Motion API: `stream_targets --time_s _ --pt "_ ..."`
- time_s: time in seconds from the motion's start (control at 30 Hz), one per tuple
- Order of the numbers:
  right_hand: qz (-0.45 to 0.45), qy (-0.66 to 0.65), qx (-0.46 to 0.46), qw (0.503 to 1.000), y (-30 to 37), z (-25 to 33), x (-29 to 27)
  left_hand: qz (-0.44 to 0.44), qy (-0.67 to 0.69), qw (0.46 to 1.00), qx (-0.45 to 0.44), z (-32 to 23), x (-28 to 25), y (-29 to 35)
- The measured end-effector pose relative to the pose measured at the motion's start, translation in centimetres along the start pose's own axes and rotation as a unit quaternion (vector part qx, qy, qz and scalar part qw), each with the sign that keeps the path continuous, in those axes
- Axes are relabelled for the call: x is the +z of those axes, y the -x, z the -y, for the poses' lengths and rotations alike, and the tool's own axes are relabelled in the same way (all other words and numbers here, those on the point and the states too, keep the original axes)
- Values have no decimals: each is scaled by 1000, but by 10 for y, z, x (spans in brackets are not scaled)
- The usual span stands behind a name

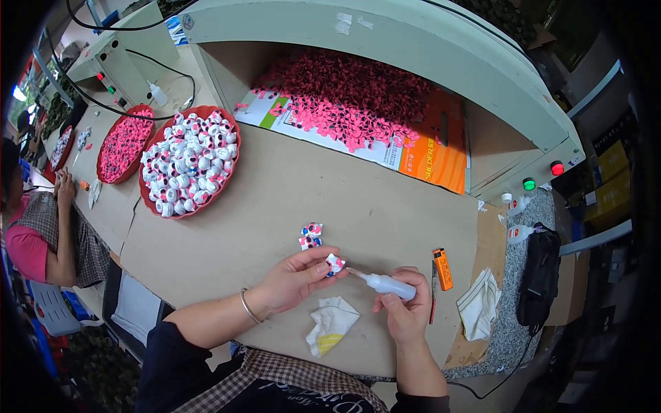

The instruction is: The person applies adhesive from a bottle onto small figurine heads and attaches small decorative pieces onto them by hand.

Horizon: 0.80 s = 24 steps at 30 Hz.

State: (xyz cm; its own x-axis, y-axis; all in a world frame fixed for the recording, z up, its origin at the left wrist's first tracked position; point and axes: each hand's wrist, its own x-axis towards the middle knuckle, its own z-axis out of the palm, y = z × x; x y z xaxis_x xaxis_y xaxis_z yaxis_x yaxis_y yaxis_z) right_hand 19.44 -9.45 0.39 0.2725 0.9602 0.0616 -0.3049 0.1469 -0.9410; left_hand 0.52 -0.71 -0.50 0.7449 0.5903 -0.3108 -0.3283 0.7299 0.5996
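Note:
Between the thumb and fingers of my left hand (297,281) is a small white cat-like figurine head (335,264) with pink and blue marks. My right hand (405,308) grips a white squeeze bottle (390,286), tilted so that its thin nozzle points left. The nozzle tip is at or very near the right side of the figurine; I cannot tell whether they touch. Just beyond my left fingers lie a few similar painted figurines (311,235) close together. A folded white cloth (332,325) with a yellow patch rests on the table between my forearms.
Left stand a red bowl of white figurine heads (189,164) and a bowl of pink pieces (125,146). More pink pieces (351,113) spread under the pale hood (385,34). Right are an orange box (443,270), a red pen (433,292) and a cloth (479,303). A co-worker (51,234) sits left.

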Motion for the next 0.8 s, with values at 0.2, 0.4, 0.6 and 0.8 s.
stream_targets --time_s 0.2,0.4,0.6,0.8 --pt "7 114 -80 990 1 -6 4 -10 16 1000 -9 -1 0 -1" --pt "16 193 -103 976 1 -8 7 -13 38 999 1 -1 -1 -1" --pt "18 183 -107 977 0 -11 7 -20 31 999 -7 -1 0 0" --pt "26 194 -107 975 -1 -11 7 -23 9 1000 -12 -2 0 0"
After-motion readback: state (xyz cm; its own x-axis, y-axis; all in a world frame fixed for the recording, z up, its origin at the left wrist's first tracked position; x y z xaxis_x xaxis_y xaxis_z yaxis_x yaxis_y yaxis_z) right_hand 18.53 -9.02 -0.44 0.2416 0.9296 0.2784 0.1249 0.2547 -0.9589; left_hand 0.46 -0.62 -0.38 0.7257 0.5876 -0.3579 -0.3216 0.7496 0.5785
